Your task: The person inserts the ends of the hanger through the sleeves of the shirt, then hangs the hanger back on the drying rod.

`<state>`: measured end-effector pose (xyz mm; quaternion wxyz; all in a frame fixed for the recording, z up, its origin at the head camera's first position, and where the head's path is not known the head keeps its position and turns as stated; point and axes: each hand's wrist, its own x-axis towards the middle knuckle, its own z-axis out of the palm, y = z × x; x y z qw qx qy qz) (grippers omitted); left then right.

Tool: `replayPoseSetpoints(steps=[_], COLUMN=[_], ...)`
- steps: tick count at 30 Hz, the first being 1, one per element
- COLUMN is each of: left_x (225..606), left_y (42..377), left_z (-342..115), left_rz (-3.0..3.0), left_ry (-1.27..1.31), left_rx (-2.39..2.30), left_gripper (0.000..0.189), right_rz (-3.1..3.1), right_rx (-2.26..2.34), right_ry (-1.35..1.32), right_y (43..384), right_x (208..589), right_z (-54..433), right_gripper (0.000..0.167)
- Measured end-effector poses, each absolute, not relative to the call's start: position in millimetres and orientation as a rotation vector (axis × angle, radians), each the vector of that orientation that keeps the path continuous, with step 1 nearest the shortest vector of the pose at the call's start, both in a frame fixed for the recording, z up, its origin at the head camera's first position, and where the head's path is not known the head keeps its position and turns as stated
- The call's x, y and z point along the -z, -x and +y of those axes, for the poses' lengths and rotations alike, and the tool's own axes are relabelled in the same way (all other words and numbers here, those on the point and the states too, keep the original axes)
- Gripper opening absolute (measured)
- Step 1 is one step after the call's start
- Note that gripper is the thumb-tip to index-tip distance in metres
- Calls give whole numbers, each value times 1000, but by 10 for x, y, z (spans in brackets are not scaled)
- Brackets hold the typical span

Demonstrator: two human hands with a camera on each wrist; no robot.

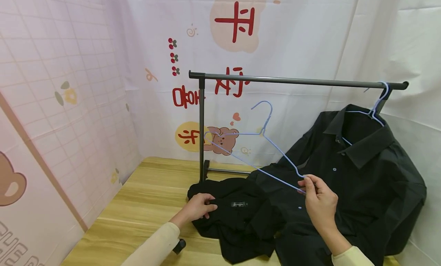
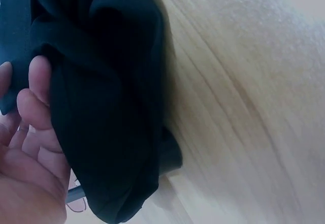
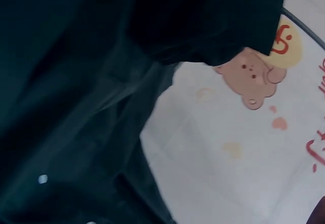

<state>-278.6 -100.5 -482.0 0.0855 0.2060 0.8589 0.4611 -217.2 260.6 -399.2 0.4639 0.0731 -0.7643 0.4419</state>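
Note:
My right hand [image 1: 321,201] pinches one lower corner of a light blue wire hanger [image 1: 280,153], held up in the air with its hook upward and no garment on it. My left hand [image 1: 198,209] is at the left edge of a crumpled black garment [image 1: 237,224] with a small label near its top, lying on the table. In the left wrist view the loosely bent fingers [image 2: 39,82] of that hand lie against the black cloth [image 2: 109,97]. Whether they hold any of it is not clear, and a gap shows between thumb and fingers.
A dark metal clothes rack [image 1: 286,80] stands on the wooden table [image 1: 138,204]. From its right end a black collared shirt [image 1: 365,189] hangs on another blue hanger [image 1: 374,107]. A small black object [image 1: 179,246] is near my left sleeve. Printed cloth [image 1: 155,105] forms the backdrop.

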Motion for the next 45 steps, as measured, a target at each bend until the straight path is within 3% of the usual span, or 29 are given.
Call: replayPoseSetpoints(steps=[10,22,45], left_x=[4774,4803,4825], left_y=[2793,2800,2780], left_z=[-972,-978,-990], left_rz=[2568,2591,2619], left_ry=[-634,-680,-685], left_rx=[-1388,-1392,-1367], left_gripper=[30,23,19], right_rz=[-2091,-2259,-2359], right_rx=[-1111,-845,-960], right_ry=[-141,-341,-200], right_y=[2053,2069,1836], right_x=[4187,4291,4403], right_z=[2907,2992,3521], right_gripper=[9,11,10])
